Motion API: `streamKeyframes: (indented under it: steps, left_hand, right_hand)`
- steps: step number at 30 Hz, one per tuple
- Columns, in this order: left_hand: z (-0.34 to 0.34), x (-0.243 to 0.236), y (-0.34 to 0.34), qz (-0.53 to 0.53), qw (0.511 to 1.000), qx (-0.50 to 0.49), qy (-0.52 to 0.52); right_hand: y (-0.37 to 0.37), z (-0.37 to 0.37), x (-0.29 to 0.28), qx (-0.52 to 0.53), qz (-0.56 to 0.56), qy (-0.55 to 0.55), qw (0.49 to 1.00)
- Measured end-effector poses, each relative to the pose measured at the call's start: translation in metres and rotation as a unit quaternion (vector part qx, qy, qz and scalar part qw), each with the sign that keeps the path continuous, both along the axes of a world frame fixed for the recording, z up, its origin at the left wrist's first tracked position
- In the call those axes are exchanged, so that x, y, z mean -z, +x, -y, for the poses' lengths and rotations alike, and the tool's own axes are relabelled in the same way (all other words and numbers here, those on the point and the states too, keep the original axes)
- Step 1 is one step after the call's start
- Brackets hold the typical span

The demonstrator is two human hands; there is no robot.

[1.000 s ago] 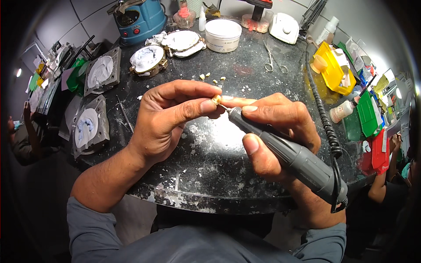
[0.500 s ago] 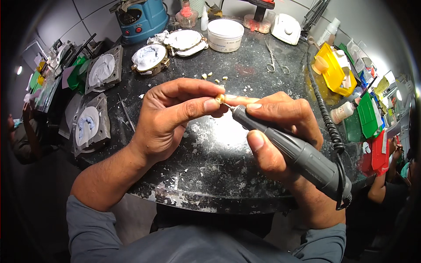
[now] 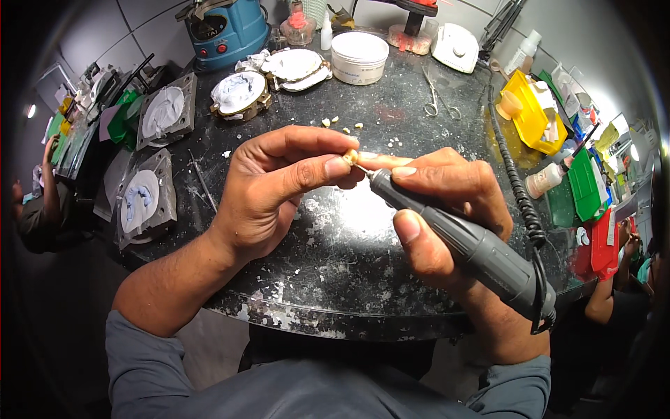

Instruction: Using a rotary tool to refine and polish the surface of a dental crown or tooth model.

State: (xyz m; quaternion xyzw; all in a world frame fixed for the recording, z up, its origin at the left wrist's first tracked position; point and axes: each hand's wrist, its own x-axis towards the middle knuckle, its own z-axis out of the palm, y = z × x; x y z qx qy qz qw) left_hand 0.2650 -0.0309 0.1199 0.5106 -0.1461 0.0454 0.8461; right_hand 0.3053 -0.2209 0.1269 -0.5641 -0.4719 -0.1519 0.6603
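Between the thumb and fingertips of my left hand (image 3: 279,174) is a small yellowish-white artificial tooth (image 3: 351,158), partly hidden by the fingers. My right hand (image 3: 453,209) is wrapped round a dark grey rotary handpiece (image 3: 481,255), held slantwise. Its thin metal bur (image 3: 364,170) points at the tooth and looks to be touching it. A right fingertip reaches across to the tooth and my left fingers. Beyond the hands, several similar loose teeth (image 3: 326,123) lie on the black bench.
The dark bench (image 3: 328,279) is spotted with white residue. At the back stand plaster-filled flasks (image 3: 239,93), a white tub (image 3: 359,59) and a blue machine (image 3: 223,35). Scissors (image 3: 433,98) lie right of centre, beside the handpiece's coiled cord (image 3: 513,167). A yellow bin (image 3: 534,115) stands farther right.
Both hands keep nearly the same pose; the handpiece's rear end has shifted slightly left. At the far left, another person's arm has moved.
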Motion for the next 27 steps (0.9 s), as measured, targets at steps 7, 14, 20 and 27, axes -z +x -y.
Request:
streamKeyframes:
  steps: [7,14,20,27]
  left_hand:
    - [0.0018,-0.0041,-0.0026,-0.024,1.0,-0.011,0.007]
    - [0.002,-0.0043,-0.0015,-0.027,1.0,-0.005,-0.002]
    - [0.0019,-0.0018,-0.0001,-0.027,1.0,-0.009,0.009]
    - [0.0005,-0.0001,0.0006,-0.025,0.999,-0.011,0.02]
  right_hand:
    - [0.0028,-0.0021,0.0022,0.003,0.019,0.006,1.0]
    - [0.0049,-0.0013,0.0024,-0.002,0.031,0.006,0.999]
    - [-0.0001,-0.0007,0.0017,0.004,-0.013,0.004,1.0]
    - [0.0017,0.0,-0.0007,0.022,0.029,-0.034,0.999]
